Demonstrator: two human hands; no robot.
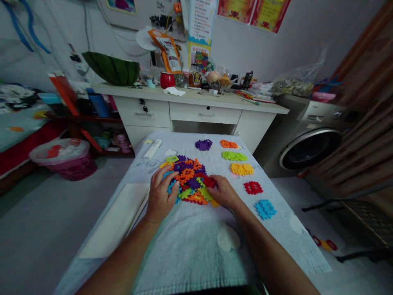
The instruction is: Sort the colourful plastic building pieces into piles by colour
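A heap of colourful interlocking plastic pieces (185, 176) lies in the middle of the cloth-covered table. At its left side rests my left hand (161, 190), fingers apart, touching blue and orange pieces at the edge. My right hand (224, 190) pinches a red interlocking piece (209, 181) at the heap's right side; its fingertips are partly hidden. To the right, sorted pieces run in a column: orange pieces (229, 144), green pieces (234, 156), yellow pieces (242, 169), red pieces (253, 187) and blue pieces (265, 209). Purple pieces (203, 144) sit beyond the heap.
A pale flat box or board (115, 221) lies left of my left forearm, and a white bar-shaped object (152, 149) sits farther back. The light cloth (190, 246) covers the table. Behind stand a white desk (147, 112) and a washing machine (307, 135).
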